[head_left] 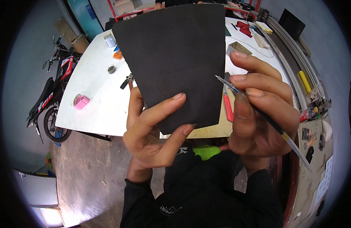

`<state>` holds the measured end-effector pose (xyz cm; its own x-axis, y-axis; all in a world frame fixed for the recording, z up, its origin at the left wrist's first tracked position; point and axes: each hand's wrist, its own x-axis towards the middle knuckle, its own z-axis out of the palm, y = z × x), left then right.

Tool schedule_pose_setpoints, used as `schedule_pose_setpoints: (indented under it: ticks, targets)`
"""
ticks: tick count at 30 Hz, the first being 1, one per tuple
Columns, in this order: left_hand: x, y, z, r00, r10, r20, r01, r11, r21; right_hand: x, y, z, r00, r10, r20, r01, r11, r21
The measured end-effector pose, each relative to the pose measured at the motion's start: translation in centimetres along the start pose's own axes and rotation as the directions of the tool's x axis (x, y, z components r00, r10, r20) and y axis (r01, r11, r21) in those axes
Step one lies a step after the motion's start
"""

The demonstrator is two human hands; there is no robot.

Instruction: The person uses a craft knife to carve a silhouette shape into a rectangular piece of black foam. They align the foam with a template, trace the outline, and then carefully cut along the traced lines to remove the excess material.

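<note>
A stiff black sheet (175, 49), wide at the top and tapering downward, is held up over the table. My left hand (150, 133) is closed on its lower left part, thumb and forefinger lying across the front face. My right hand (265, 98) pinches a thin pen refill (272, 125) between thumb and fingers. The refill's metal tip points left and lies in front of the sheet's right edge; whether it touches the sheet I cannot tell. Beyond the sheet, between my hands, a red-handled cutter knife (228, 108) rests on the table.
On the white table (95, 117) are a pink tape roll (81, 101), a small dark roll (111, 69), an open box (240, 48) and a red cloth (244, 28). A motorbike (55, 91) stands left. Metal rails (285, 49) run along the right. Another person's hand (159, 5) shows far back.
</note>
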<state>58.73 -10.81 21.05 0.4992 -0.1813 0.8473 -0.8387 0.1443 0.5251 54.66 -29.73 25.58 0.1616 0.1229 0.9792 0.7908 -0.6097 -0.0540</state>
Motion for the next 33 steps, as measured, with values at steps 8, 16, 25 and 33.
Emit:
schedule_pose_setpoints:
  ticks: [8,16,25,33]
  targets:
    - [-0.1,0.4,-0.4,1.0,0.001,-0.011,-0.001,1.0,0.006,0.9,-0.2,0.5,0.998,-0.048,0.027,0.049,0.998,-0.041]
    - [-0.2,0.8,-0.5,1.0,0.01,0.0,-0.01,0.999,0.031,1.2,0.0,0.7,0.995,-0.095,0.022,0.096,0.994,-0.05]
    - [-0.1,0.7,-0.5,1.0,0.014,-0.024,-0.014,1.0,0.009,1.1,-0.3,0.6,0.998,-0.058,0.04,0.059,0.998,-0.033]
    - [-0.3,0.5,-0.5,0.999,0.018,-0.032,-0.018,1.0,0.003,1.0,-0.3,0.6,0.997,-0.059,0.057,0.062,0.997,-0.048]
